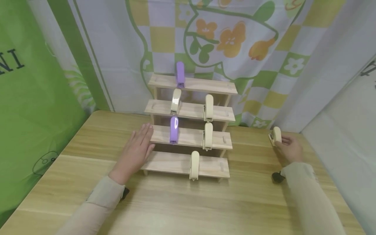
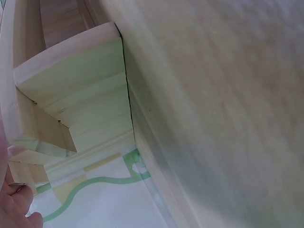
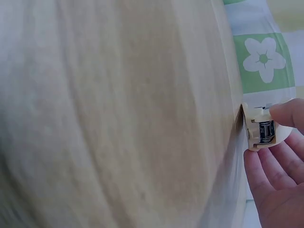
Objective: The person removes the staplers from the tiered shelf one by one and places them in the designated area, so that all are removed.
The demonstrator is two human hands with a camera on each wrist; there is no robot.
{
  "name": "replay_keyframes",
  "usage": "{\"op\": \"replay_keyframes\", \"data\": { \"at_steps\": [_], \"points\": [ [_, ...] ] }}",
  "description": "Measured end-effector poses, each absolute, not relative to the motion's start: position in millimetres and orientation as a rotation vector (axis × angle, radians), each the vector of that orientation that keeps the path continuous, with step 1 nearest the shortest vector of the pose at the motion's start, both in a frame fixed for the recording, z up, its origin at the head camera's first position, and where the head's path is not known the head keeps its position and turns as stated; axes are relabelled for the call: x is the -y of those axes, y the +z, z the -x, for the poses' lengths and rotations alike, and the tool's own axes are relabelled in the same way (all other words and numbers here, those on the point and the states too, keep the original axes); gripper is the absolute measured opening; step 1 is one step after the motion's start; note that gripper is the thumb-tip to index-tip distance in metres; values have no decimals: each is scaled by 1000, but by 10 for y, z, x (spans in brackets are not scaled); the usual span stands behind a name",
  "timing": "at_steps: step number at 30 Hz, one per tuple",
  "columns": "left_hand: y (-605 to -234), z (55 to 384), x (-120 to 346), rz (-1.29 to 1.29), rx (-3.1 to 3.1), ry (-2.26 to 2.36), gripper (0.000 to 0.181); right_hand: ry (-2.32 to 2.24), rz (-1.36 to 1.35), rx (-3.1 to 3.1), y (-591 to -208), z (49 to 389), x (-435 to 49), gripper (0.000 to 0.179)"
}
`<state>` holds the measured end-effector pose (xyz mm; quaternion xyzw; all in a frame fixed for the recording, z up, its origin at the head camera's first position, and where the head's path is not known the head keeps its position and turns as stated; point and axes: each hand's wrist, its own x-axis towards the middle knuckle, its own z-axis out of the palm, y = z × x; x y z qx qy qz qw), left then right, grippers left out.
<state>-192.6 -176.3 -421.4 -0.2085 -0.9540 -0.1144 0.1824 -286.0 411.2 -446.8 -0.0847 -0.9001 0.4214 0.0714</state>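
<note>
My right hand point(image 1: 290, 148) pinches a cream stapler point(image 1: 276, 134) at the far right of the table, thumb on one side and fingers on the other. In the right wrist view, the stapler's point(image 3: 265, 130) end with dark inner parts faces the camera, close to the tabletop. My left hand point(image 1: 136, 148) lies with straight fingers along the left ends of the stepped wooden rack's point(image 1: 158, 161) lower shelves. The rack bears a purple stapler point(image 1: 180, 75) on top, two cream staplers below, a purple stapler point(image 1: 174, 130) and a cream one point(image 1: 208, 136) on the third shelf, and one cream stapler point(image 1: 194, 165) on the lowest.
The rack stands on a wood-grain table point(image 1: 176, 209) near its back edge. Behind hangs a patterned curtain point(image 1: 164, 39), with a green cloth point(image 1: 35, 81) at the left and a pale cloth point(image 1: 346, 107) at the right.
</note>
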Motion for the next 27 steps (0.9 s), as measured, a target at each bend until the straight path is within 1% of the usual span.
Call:
{"op": "replay_keyframes", "data": {
  "at_steps": [16, 22, 27],
  "points": [
    [-4213, 1908, 1749, 591, 2664, -326, 65, 1132, 223, 2807, -4447, 2803, -4115, 57],
    [-4203, 1903, 1745, 593, 2675, -327, 66, 1173, 309, 2791, -4400, 2794, -4067, 53],
    [-4205, 1901, 1757, 586, 2682, -334, 65, 1165, 388, 2781, -4248, 2774, -3975, 57]
  ]
}}
